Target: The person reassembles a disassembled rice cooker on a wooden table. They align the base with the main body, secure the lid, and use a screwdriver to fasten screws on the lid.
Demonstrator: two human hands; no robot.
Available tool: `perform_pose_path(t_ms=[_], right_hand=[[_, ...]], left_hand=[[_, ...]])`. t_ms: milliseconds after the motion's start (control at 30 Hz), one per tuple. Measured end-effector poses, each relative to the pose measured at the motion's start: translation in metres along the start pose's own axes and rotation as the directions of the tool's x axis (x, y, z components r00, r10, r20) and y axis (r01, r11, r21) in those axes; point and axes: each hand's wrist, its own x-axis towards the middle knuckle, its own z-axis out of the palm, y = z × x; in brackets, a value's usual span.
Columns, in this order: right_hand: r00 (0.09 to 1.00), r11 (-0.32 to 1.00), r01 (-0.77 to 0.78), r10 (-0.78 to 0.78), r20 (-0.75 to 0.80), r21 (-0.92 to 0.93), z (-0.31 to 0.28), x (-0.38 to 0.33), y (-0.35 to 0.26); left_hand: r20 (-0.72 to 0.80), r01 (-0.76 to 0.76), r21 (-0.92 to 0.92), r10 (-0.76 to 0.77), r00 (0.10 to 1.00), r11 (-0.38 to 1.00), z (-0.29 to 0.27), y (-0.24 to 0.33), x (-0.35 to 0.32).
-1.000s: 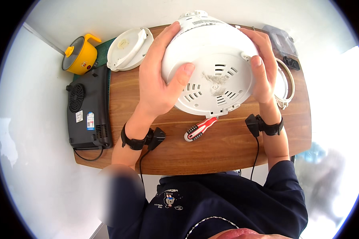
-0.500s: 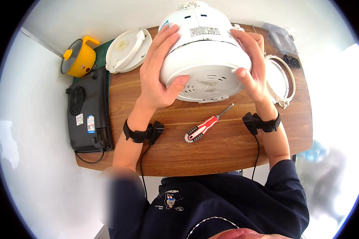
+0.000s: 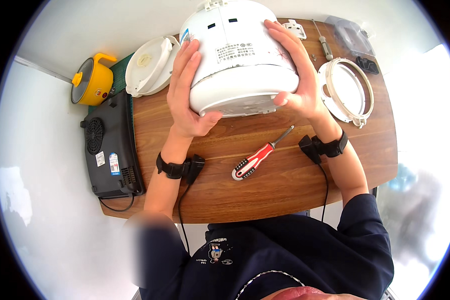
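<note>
Between my hands is a white rice cooker body [image 3: 245, 75], tilted so that its side with a printed label faces me and its vented underside shows only as a thin strip. My left hand [image 3: 185, 95] grips its left side, thumb at the lower rim. On the other side my right hand [image 3: 300, 75] presses with its fingers along the wall and its thumb near the bottom edge. Below the cooker, a red and white screwdriver [image 3: 257, 157] lies on the wooden table [image 3: 210, 200], its tip pointing away to the right.
To the left are a white lid [image 3: 147, 67], a yellow electric pot [image 3: 96, 80] and a black appliance [image 3: 112, 150] lying vent side up. At the right lie a cream ring [image 3: 367, 95], a grey-handled screwdriver [image 3: 326, 47], a white bracket [image 3: 295, 29] and a clear plastic box [image 3: 352, 40].
Both hands have shifted the rice cooker body slightly left and tipped its underside further out of sight. The grey-handled screwdriver and white bracket behind it now show more.
</note>
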Motion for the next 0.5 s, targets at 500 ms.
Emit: perform_pose_path(t_ms=[500], right_hand=[[0.997, 0.997, -0.059, 0.056, 0.056, 0.054, -0.0068, -0.001, 0.0014]], left_hand=[[0.023, 0.031, 0.021, -0.032, 0.999, 0.999, -0.0037, -0.0012, 0.0004]])
